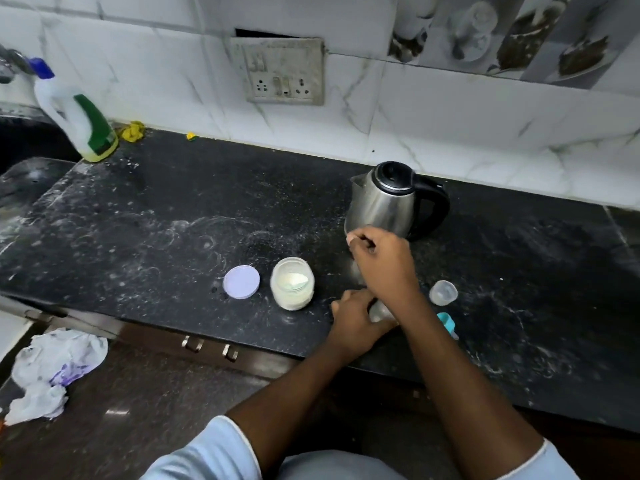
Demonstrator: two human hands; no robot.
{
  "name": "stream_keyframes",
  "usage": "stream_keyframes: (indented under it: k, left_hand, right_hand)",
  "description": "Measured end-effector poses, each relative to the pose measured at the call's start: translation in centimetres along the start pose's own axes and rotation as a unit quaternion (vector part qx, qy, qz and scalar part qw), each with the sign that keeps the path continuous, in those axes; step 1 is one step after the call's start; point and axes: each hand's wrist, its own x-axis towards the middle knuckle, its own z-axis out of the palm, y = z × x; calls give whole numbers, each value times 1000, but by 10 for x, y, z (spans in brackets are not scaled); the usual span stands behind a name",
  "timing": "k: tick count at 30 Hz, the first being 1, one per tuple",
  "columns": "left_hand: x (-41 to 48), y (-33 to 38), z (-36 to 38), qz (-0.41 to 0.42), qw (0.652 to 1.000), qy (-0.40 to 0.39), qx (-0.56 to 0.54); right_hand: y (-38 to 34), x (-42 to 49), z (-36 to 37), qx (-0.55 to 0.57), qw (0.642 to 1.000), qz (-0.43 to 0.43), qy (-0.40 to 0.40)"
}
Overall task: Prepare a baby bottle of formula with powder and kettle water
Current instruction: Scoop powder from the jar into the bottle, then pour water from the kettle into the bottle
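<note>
My left hand grips a clear baby bottle standing near the counter's front edge; only a small part of it shows between my hands. My right hand hovers directly above the bottle's mouth with fingertips pinched together; what they hold, if anything, is hidden. An open glass jar of white powder stands just left of my hands, with its lilac lid flat beside it. The steel kettle, black lid shut and handle pointing right, stands behind my right hand.
A clear dome cap and a teal bottle part lie right of my arms. A white bottle with a green label stands far left by the sink. The black counter is dusty. A crumpled bag lies lower left.
</note>
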Motion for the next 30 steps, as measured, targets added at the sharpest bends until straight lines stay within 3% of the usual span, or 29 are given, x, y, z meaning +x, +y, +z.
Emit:
stream_keyframes:
  k: [5, 13, 21, 30]
  left_hand:
    - [19, -29, 33, 31, 999, 23, 25]
    - [24, -37, 36, 45, 996, 37, 71]
    - [26, -41, 40, 33, 997, 40, 48]
    - [27, -41, 42, 32, 998, 40, 42]
  right_hand:
    - [40, -14, -49, 32, 993, 47, 106]
    - [91, 41, -78, 138, 966, 100, 193]
    - [111, 116, -77, 170, 969, 128, 126]
    - [123, 138, -62, 376, 889, 232, 122]
